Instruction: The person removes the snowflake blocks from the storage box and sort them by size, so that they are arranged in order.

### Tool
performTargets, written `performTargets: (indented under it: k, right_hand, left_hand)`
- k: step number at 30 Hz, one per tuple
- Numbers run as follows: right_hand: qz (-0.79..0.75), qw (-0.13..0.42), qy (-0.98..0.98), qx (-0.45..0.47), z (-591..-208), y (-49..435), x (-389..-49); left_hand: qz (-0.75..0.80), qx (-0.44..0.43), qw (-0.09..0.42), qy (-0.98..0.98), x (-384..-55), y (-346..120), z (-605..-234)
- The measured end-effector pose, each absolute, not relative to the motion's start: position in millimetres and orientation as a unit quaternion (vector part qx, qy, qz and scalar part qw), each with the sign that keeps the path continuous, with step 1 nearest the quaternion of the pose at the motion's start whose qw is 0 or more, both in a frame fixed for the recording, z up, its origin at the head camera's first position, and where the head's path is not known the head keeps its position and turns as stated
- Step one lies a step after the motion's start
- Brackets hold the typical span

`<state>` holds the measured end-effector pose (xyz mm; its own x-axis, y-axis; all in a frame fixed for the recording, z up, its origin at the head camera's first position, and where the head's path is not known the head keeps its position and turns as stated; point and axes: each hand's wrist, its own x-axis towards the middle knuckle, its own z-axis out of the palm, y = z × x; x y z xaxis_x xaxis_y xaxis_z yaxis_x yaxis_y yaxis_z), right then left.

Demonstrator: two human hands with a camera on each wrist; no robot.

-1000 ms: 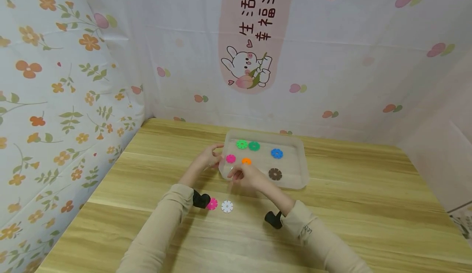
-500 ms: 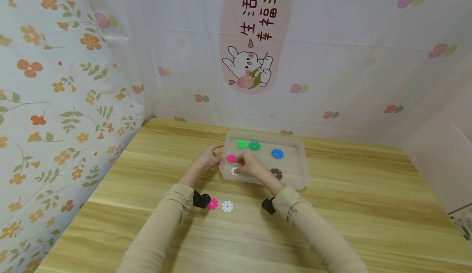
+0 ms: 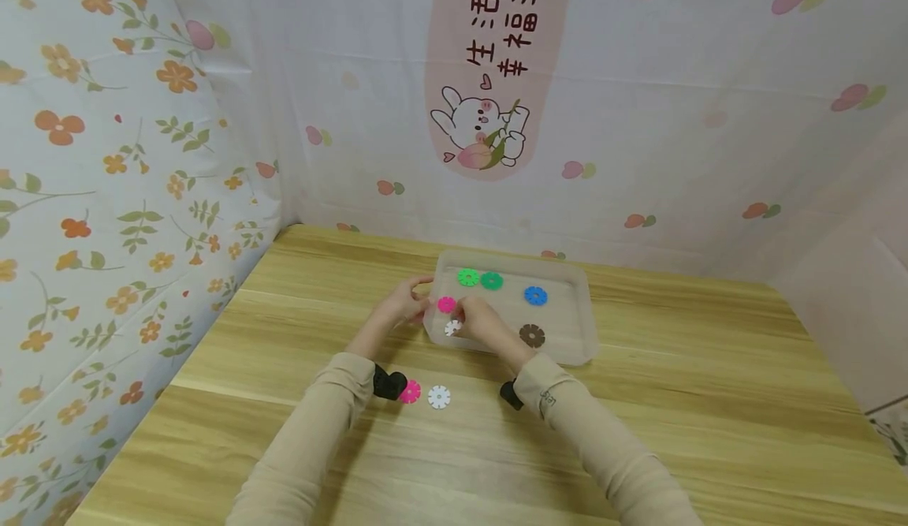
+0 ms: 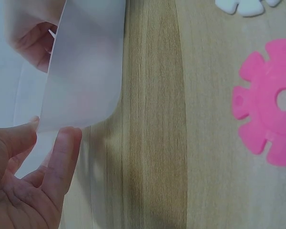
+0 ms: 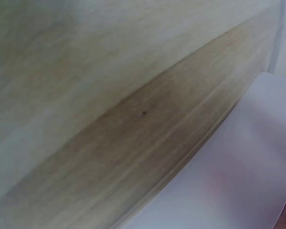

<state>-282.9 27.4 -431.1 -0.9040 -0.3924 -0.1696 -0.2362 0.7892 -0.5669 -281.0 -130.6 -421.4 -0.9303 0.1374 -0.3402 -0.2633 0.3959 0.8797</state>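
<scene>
I'm looking at a translucent, smooth-walled plastic tray (image 3: pixel 583 313) with rounded corners on the grained wooden table (image 3: pixel 681 408). My left hand (image 3: pixel 403 305) grasps its left end, thumb at the rim. My right hand (image 3: pixel 479 322) dips inside, fingers bent beside the inner white disc (image 3: pixel 451 328) and near the inner pink disc (image 3: pixel 446 304); I can't tell whether it's gripping anything. Toward the tray's right lie the blue disc (image 3: pixel 535 296) and brown disc (image 3: pixel 532 335), both notched like petals. In front of the tray sit the outer pink disc (image 3: pixel 410 391), holed at its centre, and the outer white disc (image 3: pixel 439 397).
</scene>
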Motion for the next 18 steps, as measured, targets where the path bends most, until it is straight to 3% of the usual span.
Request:
performTargets:
  k: [7, 13, 18]
  right_hand:
    - [-0.329, 0.131, 0.912, -0.205, -459, 41, -304]
    - [-0.359, 0.135, 0.91, -0.158, -419, 48, -279]
    - [-0.378, 0.112, 0.903, -0.173, -402, 60, -264]
  left_hand:
    - [0.545, -0.037, 0.186, 0.817, -285, -131, -427]
    - [0.54, -0.029, 0.186, 0.82, -297, -135, -441]
    - [0.533, -0.046, 0.187, 0.824, -285, -130, -425]
